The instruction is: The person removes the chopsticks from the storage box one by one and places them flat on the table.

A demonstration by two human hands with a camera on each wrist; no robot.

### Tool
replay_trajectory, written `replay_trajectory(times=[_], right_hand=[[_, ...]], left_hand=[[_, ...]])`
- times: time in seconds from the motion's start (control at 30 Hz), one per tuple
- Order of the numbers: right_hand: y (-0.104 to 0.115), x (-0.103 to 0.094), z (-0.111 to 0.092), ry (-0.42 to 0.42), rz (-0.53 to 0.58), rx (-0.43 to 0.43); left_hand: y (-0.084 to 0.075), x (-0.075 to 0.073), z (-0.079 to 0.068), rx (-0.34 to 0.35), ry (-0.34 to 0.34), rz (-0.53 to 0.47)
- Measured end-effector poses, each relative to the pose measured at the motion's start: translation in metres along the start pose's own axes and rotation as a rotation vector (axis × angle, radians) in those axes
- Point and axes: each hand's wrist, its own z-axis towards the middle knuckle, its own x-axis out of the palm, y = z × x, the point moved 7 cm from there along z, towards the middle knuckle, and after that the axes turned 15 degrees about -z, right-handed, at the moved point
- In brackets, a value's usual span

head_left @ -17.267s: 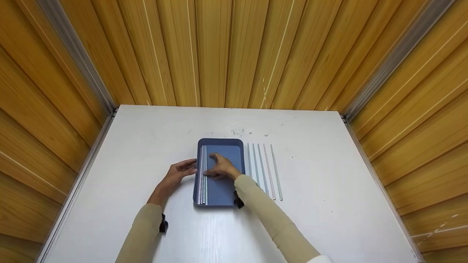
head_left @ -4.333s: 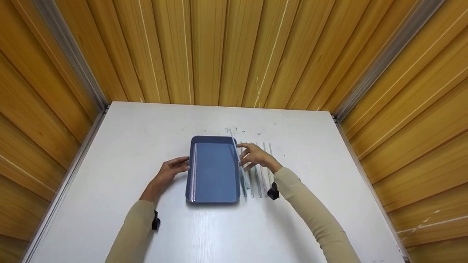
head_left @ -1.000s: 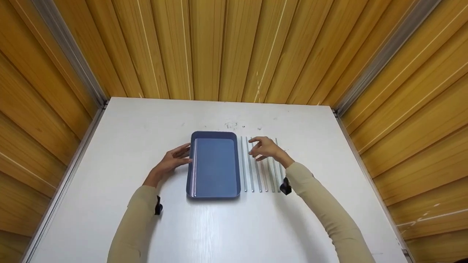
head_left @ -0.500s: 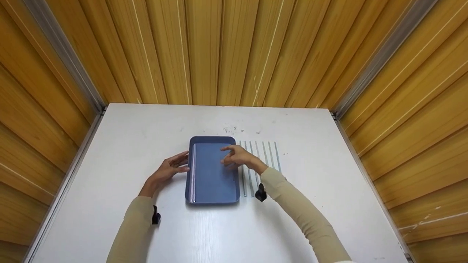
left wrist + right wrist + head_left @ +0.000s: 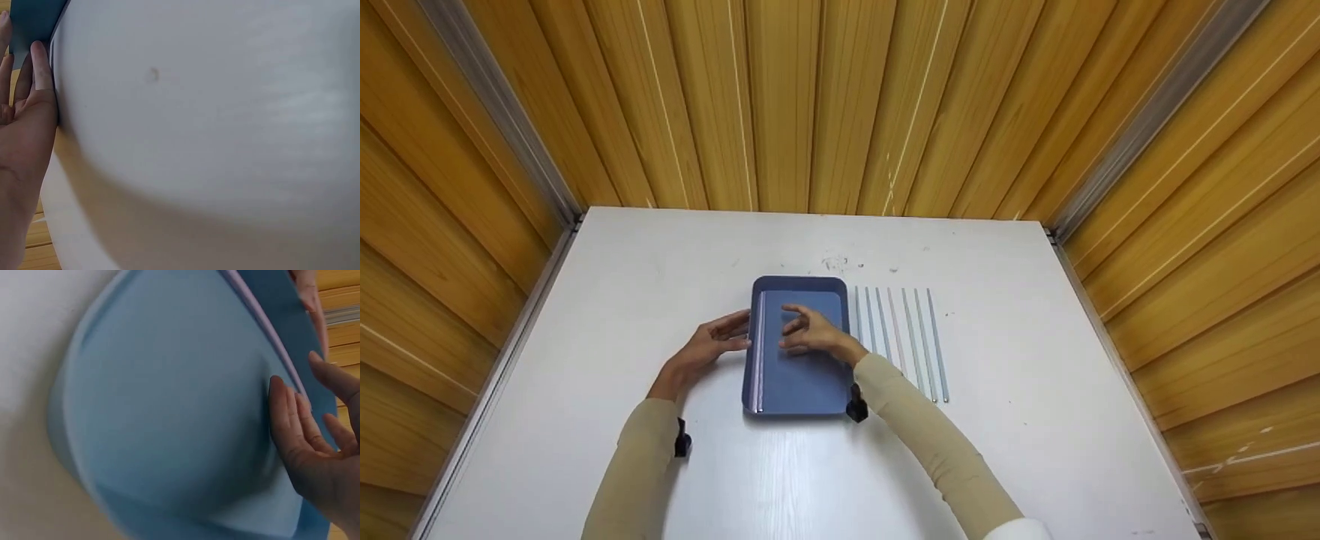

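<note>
A blue rectangular tray [image 5: 801, 283] lies on the white table. Along its inner left wall run thin pinkish rods [image 5: 760, 360], one of which shows clearly as a pink rod [image 5: 261, 318] in the right wrist view. My left hand [image 5: 703, 352] touches the tray's left wall with extended fingers; the left wrist view shows those fingers against the blue wall. Over the tray, my right hand [image 5: 816, 334] has its fingers spread and holds nothing, fingertips close to the rods. Several thin pale rods [image 5: 919, 337] lie side by side to the right of the tray, partly hidden by the right sleeve.
The white table [image 5: 660, 262] is bounded by wood-patterned walls [image 5: 825, 112] at the back and sides, with metal posts in the corners. Small dark marks [image 5: 840, 262] spot the surface behind the tray. Both wrists carry black cameras [image 5: 856, 405].
My right hand has swung left from the table rods to over the tray. Compared with the oldest frame, fewer rods lie in the tray and more lie on its right. The left hand stays.
</note>
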Motion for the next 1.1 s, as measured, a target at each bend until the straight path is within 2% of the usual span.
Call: replay_trajectory(times=[0.07,0.23,0.37,0.5,0.6,0.7,0.9,1.1], right_hand=[[-0.003,0.007,0.006,0.009,0.000,-0.017],[-0.002,0.016,0.010,-0.031,-0.173,-0.036],[0.007,0.021,0.009,-0.085,-0.396,-0.066],[0.013,0.025,0.009,-0.148,-0.639,-0.083],[0.014,0.028,0.009,-0.149,-0.728,-0.062],[0.013,0.029,0.011,-0.130,-0.737,-0.048],[0.013,0.025,0.014,-0.085,-0.625,-0.037],[0.015,0.024,0.013,-0.071,-0.466,0.071]], left_hand=[[-0.001,0.000,0.000,0.002,0.003,-0.002],[0.000,0.000,0.001,0.012,0.012,-0.012],[0.001,0.000,0.000,0.015,0.019,-0.036],[0.000,0.000,0.000,0.019,0.022,-0.021],[0.001,0.000,0.000,0.017,0.015,-0.015],[0.001,0.000,0.000,0.013,0.013,-0.013],[0.000,-0.001,-0.001,0.007,-0.008,-0.025],[0.001,0.001,0.001,0.009,-0.005,-0.043]])
